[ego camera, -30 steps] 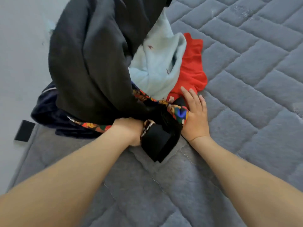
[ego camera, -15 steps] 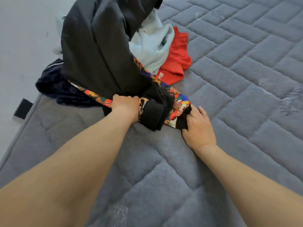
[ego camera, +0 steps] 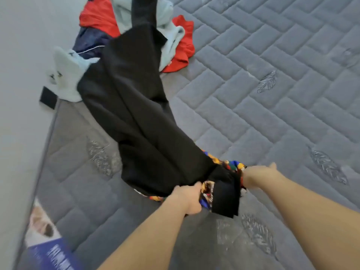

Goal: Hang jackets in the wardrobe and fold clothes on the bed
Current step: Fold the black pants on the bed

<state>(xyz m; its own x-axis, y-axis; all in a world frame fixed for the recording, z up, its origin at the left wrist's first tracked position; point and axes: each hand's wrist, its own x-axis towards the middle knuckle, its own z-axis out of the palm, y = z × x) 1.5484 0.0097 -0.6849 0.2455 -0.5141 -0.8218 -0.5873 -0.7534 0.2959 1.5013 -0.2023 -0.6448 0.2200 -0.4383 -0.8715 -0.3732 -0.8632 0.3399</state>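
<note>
**Black jacket gripped at near end, stretched across bed**

Head view, only view.

- Bed [ego camera: 272,117]: grey quilted cover, brick-pattern stitching, silvery feather motifs. Fills most of frame; left edge runs along a pale wall [ego camera: 23,55].
- Black jacket [ego camera: 136,117]: lies long on the bed, running from the clothes pile at far left to the hands at near centre. Multicoloured patterned lining [ego camera: 231,164] shows at its near end.
- Left hand [ego camera: 190,197]: fingers curled, gripping the near edge of the black jacket, knuckles up.
- Right hand [ego camera: 261,173]: at the jacket's near end, just right of the lining. Fingers stretched out toward the right, but blurred; cannot tell whether it holds cloth or merely rests there.
- Black flap [ego camera: 226,199] of the jacket hangs between the two hands.
- Pile at far left: pale blue garment [ego camera: 68,75] partly under the jacket, red garment [ego camera: 185,47], navy garment [ego camera: 91,39] with white piping.
- Small black object [ego camera: 48,97] at the bed's left edge, against the wall; kind unclear.
- Blue printed item [ego camera: 52,254] at near-left corner, blurred.
</note>
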